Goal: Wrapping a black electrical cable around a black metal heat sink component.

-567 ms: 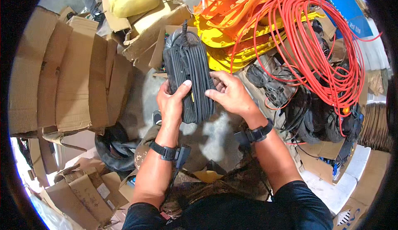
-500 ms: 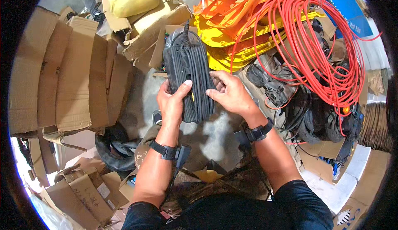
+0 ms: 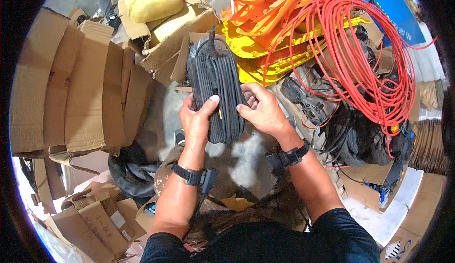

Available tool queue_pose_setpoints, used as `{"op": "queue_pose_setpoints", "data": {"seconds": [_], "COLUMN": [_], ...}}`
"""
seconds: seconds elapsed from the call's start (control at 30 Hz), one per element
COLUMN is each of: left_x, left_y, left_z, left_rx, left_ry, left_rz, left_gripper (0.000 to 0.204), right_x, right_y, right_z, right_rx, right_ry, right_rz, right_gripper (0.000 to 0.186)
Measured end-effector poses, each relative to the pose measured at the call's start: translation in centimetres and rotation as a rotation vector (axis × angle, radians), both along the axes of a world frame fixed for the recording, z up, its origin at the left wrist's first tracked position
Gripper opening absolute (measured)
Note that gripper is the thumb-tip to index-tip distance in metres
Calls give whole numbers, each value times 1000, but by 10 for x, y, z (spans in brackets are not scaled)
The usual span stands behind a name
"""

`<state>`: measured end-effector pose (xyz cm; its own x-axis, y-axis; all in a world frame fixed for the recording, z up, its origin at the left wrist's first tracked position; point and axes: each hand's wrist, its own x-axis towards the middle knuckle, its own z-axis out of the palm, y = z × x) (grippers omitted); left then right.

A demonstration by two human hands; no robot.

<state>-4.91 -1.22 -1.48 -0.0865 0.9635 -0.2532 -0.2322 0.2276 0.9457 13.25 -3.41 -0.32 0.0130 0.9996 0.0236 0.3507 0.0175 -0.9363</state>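
Note:
A bundle of black cable [image 3: 222,97], wound lengthwise into a long block, is held up in front of me. Its thick ribbed cable end sticks up at the far end, and a loop of cable arcs over beside it. My left hand [image 3: 195,116] grips the near left side, thumb lying on top of the windings. On the right side, my right hand [image 3: 264,109] closes on the edge, thumb against the outer turns and fingers curled. What the fingers do beneath the bundle is hidden. Both wrists wear black straps with small devices.
Flattened cardboard boxes [image 3: 85,87] stand stacked at left. Orange and yellow plastic panels [image 3: 265,21] pile up at the far side, near a large coil of red cable [image 3: 350,64]. A yellow rounded object [image 3: 154,0] sits on an open carton. Another person [image 3: 106,0] is at the far left.
The bundle and both hands stay almost in place. My right fingers are curled slightly more at the bundle's edge. At the far left, the other person's hand has come into view.

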Motion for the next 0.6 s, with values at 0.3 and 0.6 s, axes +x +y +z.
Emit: {"op": "queue_pose_setpoints", "data": {"seconds": [0.3, 0.6], "left_x": [0, -5], "left_y": [2, 3], "left_z": [10, -2], "left_rx": [46, 73], "left_ry": [-19, -1], "left_rz": [-79, -35], "left_gripper": [52, 51], "right_x": [14, 17], "right_y": [6, 7], "right_z": [-9, 0], "right_rx": [-125, -13], "right_ry": [330, 516], "right_rz": [51, -43], "right_gripper": [27, 23]}}
